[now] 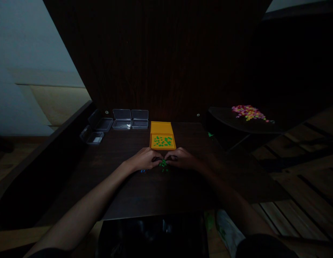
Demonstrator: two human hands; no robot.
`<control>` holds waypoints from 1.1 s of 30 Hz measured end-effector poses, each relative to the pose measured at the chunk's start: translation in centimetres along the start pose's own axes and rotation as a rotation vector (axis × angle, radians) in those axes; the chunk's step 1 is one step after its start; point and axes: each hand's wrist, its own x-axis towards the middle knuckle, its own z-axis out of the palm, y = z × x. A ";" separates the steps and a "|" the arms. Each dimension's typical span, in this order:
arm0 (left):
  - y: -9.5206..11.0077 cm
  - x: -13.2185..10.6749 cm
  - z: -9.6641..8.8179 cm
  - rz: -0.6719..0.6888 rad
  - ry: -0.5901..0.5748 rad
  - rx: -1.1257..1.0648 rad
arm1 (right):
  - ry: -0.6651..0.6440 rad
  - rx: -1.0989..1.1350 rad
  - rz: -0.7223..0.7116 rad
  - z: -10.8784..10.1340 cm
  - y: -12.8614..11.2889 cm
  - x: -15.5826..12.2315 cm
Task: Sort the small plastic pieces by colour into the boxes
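A little pile of small green pieces lies on the dark table, with a few strays just below it. My left hand rests at the pile's left side, fingers curled and thumb tip at the pieces. From the right, my right hand meets it with fingers bent in the same way. Both sets of fingertips touch or nearly touch the pile; whatever is pinched between them is too small to make out. Just beyond the hands stands an open yellow box, its lid folded back, with many green pieces spread inside.
Several clear plastic boxes stand with lids raised at the back left. Some blue bits lie by my left hand. On a dark side shelf at right sits a heap of pink and yellow pieces. A tall dark panel closes the back.
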 end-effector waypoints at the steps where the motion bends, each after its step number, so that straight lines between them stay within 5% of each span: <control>1: 0.0 0.0 0.0 0.003 0.003 0.007 | -0.005 -0.002 0.003 -0.1 0.0 0.0; 33: 0.2 0.0 -0.2 -0.025 -0.009 0.060 | -0.006 -0.012 0.012 -0.2 0.0 -0.2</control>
